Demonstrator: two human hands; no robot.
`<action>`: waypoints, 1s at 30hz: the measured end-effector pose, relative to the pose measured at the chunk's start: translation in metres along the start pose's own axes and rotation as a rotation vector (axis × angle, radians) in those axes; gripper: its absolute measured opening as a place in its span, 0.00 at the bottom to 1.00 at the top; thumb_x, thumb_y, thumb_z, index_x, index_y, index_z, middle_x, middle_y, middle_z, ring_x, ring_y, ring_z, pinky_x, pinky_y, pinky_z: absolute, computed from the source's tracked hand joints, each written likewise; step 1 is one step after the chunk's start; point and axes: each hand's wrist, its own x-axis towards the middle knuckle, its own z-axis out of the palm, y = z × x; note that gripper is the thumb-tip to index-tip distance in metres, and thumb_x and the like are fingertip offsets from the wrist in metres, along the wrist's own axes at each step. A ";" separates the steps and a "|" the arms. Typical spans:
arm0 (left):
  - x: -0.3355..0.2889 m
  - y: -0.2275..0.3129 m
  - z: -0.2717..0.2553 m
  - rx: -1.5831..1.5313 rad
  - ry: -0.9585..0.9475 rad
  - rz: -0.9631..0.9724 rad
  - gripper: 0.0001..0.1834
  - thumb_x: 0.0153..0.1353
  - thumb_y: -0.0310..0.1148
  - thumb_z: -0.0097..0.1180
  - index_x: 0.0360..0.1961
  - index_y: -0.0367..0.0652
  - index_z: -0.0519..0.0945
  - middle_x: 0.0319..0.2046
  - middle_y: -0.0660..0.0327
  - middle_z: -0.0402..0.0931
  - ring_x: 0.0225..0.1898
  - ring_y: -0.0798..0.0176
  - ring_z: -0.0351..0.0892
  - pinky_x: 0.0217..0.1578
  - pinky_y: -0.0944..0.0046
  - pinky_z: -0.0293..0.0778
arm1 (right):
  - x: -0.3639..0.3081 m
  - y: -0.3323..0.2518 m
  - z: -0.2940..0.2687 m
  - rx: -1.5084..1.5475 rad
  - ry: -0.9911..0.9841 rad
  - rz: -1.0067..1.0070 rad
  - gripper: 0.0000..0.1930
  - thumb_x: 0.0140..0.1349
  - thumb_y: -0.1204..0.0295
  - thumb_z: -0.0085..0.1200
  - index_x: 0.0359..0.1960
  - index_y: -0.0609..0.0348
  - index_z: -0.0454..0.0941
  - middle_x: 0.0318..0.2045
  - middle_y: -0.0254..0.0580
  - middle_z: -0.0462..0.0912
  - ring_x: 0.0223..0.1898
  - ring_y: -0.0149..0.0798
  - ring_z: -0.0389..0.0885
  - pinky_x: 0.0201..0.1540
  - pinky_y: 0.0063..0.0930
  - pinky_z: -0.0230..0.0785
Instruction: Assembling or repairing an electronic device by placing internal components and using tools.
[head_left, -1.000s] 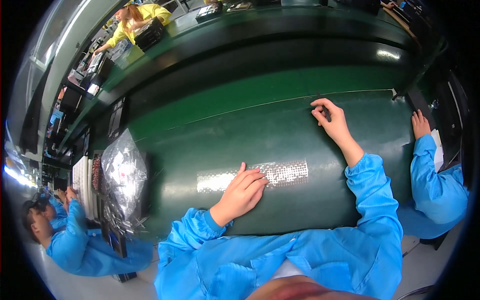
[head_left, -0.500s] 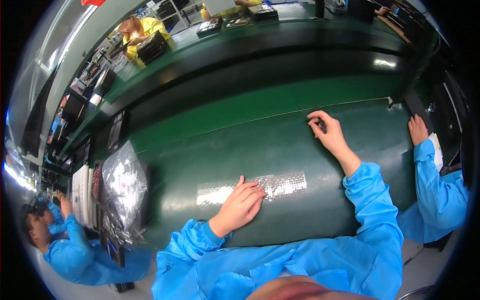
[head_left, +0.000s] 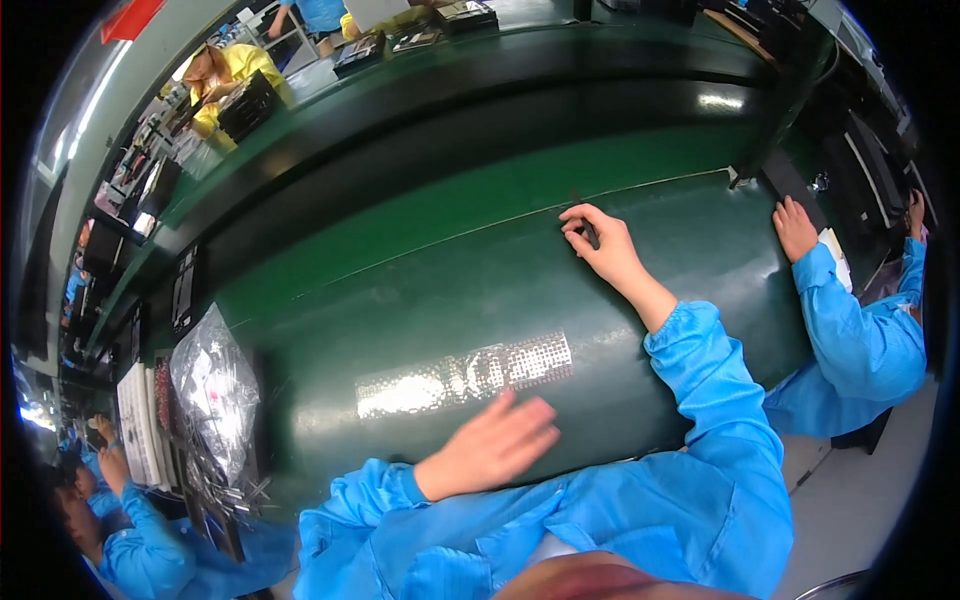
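A shiny, clear-looking sheet with a grid of small pieces [head_left: 465, 374] lies flat on the green bench top [head_left: 420, 300] in front of me. My left hand [head_left: 492, 448] hovers just on the near side of it, apart from the sheet. Its fingers are stretched out, blurred by motion, and hold nothing. Farther off to the right, my right hand [head_left: 608, 245] is closed around a slim black tool [head_left: 590, 236]. A thin tip pokes out beyond the fingers; most of the tool is hidden, so its exact kind is unclear.
On the left stand a clear plastic bag [head_left: 215, 385], a stack of white trays [head_left: 138, 425] and a bundle of thin metallic pieces [head_left: 232, 490]. Co-workers in blue sit on both sides; one person's hand [head_left: 795, 230] rests at the bench's right. A raised dark shelf [head_left: 450, 140] spans the back.
My left hand has come off the sheet toward me, uncovering its middle. My right hand has turned slightly, so the black tool now shows. The whole view has shifted a little.
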 end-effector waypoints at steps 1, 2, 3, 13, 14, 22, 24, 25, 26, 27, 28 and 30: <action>0.005 0.008 0.004 -0.038 -0.101 0.105 0.21 0.57 0.30 0.49 0.53 0.42 0.75 0.58 0.55 0.69 0.63 0.56 0.66 0.65 0.44 0.57 | 0.000 0.003 0.001 0.015 0.011 0.006 0.13 0.55 0.81 0.56 0.42 0.56 0.76 0.29 0.39 0.82 0.31 0.33 0.81 0.37 0.24 0.72; 0.009 0.015 0.008 -0.077 -0.204 0.211 0.23 0.60 0.32 0.45 0.57 0.43 0.72 0.61 0.56 0.67 0.66 0.58 0.63 0.66 0.45 0.55 | 0.000 0.003 0.001 0.029 0.023 0.014 0.13 0.55 0.81 0.56 0.42 0.57 0.76 0.29 0.39 0.82 0.30 0.33 0.81 0.36 0.23 0.73; 0.006 0.016 0.019 0.049 -0.268 0.262 0.27 0.61 0.33 0.43 0.63 0.43 0.65 0.66 0.59 0.60 0.69 0.62 0.56 0.68 0.44 0.49 | 0.001 0.002 0.000 0.026 0.023 0.012 0.13 0.55 0.81 0.56 0.42 0.57 0.76 0.29 0.39 0.82 0.30 0.33 0.81 0.36 0.23 0.73; 0.000 0.039 0.047 -0.083 -0.401 0.240 0.33 0.64 0.36 0.40 0.71 0.51 0.53 0.72 0.70 0.47 0.72 0.69 0.48 0.67 0.35 0.44 | 0.001 0.000 0.002 0.049 0.045 0.064 0.11 0.57 0.79 0.55 0.42 0.58 0.76 0.27 0.36 0.81 0.23 0.28 0.79 0.29 0.23 0.72; 0.000 0.040 0.048 -0.074 -0.389 0.210 0.32 0.64 0.37 0.41 0.70 0.49 0.54 0.71 0.69 0.48 0.72 0.68 0.48 0.67 0.35 0.42 | 0.001 -0.001 0.002 0.055 0.039 0.086 0.11 0.57 0.79 0.56 0.42 0.58 0.76 0.26 0.36 0.81 0.23 0.28 0.79 0.29 0.23 0.72; -0.011 0.046 0.056 0.053 -0.296 0.165 0.31 0.63 0.38 0.42 0.68 0.48 0.60 0.70 0.65 0.53 0.71 0.66 0.50 0.69 0.43 0.44 | -0.002 -0.001 0.002 0.035 0.056 0.064 0.10 0.58 0.78 0.56 0.42 0.58 0.77 0.26 0.36 0.81 0.22 0.28 0.78 0.28 0.22 0.72; -0.013 0.042 0.059 0.187 -0.218 0.220 0.30 0.62 0.37 0.42 0.67 0.46 0.63 0.69 0.63 0.55 0.71 0.65 0.51 0.69 0.46 0.46 | -0.003 -0.001 0.002 0.044 0.044 0.090 0.09 0.59 0.78 0.56 0.42 0.58 0.77 0.26 0.36 0.81 0.22 0.28 0.78 0.28 0.22 0.72; -0.015 0.041 0.060 0.188 -0.217 0.224 0.30 0.62 0.37 0.42 0.67 0.46 0.63 0.69 0.63 0.55 0.71 0.65 0.51 0.69 0.46 0.46 | -0.004 -0.002 0.001 0.041 0.048 0.089 0.09 0.59 0.78 0.56 0.42 0.58 0.77 0.26 0.36 0.81 0.22 0.28 0.78 0.28 0.22 0.72; -0.015 0.040 0.059 0.171 -0.195 0.213 0.29 0.62 0.37 0.41 0.67 0.45 0.63 0.69 0.61 0.55 0.71 0.64 0.52 0.69 0.47 0.46 | -0.004 -0.002 0.001 0.028 0.041 0.079 0.09 0.59 0.78 0.56 0.42 0.58 0.77 0.26 0.36 0.81 0.22 0.28 0.78 0.27 0.22 0.72; -0.015 0.038 0.058 0.152 -0.173 0.201 0.29 0.63 0.36 0.41 0.66 0.43 0.63 0.68 0.59 0.56 0.71 0.62 0.53 0.69 0.47 0.46 | -0.004 -0.003 0.001 0.014 0.034 0.070 0.09 0.59 0.78 0.56 0.42 0.58 0.76 0.26 0.36 0.81 0.22 0.28 0.78 0.27 0.22 0.72; -0.016 0.035 0.057 0.151 -0.171 0.205 0.29 0.63 0.36 0.41 0.66 0.43 0.63 0.68 0.59 0.56 0.71 0.62 0.53 0.69 0.47 0.46 | -0.004 -0.004 0.001 0.011 0.037 0.071 0.09 0.59 0.78 0.56 0.42 0.58 0.76 0.26 0.36 0.81 0.22 0.28 0.78 0.27 0.22 0.72; -0.014 0.034 0.049 -0.173 -0.255 0.069 0.28 0.66 0.37 0.39 0.66 0.40 0.63 0.68 0.56 0.55 0.70 0.59 0.54 0.69 0.50 0.47 | -0.004 -0.008 -0.001 0.019 0.026 0.088 0.09 0.60 0.78 0.56 0.42 0.58 0.76 0.26 0.36 0.81 0.22 0.28 0.78 0.27 0.22 0.72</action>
